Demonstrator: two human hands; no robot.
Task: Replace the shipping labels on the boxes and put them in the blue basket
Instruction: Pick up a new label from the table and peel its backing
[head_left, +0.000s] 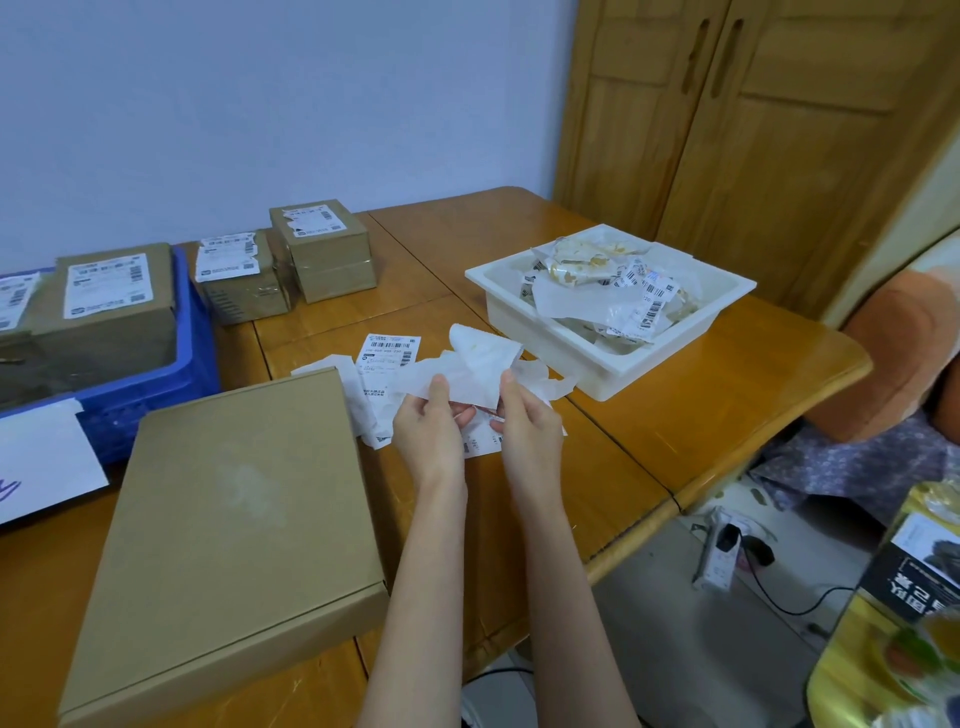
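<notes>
A crumpled white label backing (475, 376) is pinched between the left hand (431, 434) and right hand (530, 431), above the wooden desk (675, 415), right of a flat cardboard box (228, 519).

Cardboard boxes: five in view. One large flat box (228, 535) on desk (701, 415), no label on top. Two small labelled boxes (241, 278) (324, 249) on desk by wall. Two labelled boxes (111, 306) (13, 312) in one blue basket (192, 332). One white tray (613, 358) holding heap of paper scraps, uncountable. Two hands (428, 431) (530, 431).
</notes>
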